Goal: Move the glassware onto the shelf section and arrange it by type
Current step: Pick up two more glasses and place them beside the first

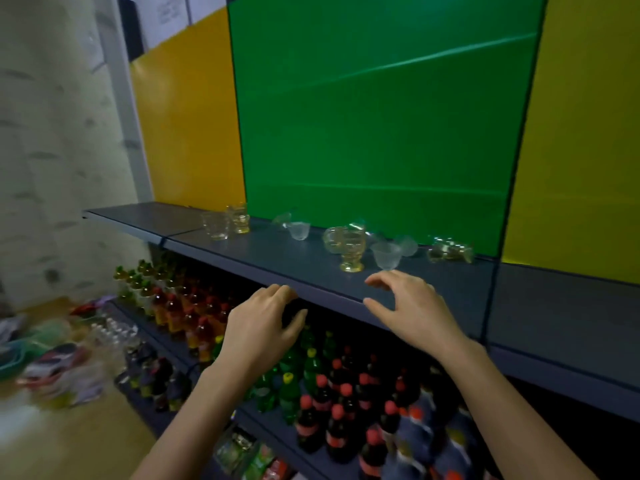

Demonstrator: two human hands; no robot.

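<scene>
Glassware stands on the grey shelf (298, 261) in front of a green back panel. At the left are two clear tumblers (216, 226). A small clear cup (299, 231) sits in the middle. An amber footed glass (351, 249) stands near the front, with a clear cup (386, 255) just to its right. More glass pieces (449, 250) lie at the right. My left hand (261, 327) hovers below the shelf's front edge, fingers apart, empty. My right hand (412, 306) is over the shelf edge, just in front of the clear cup, fingers spread, holding nothing.
Lower shelves carry several bottles with red, yellow and green caps (325, 393). More glassware (114, 332) and bagged goods (59, 368) lie on the floor at the left. Yellow panels flank the green one. The shelf continues to the right (568, 306).
</scene>
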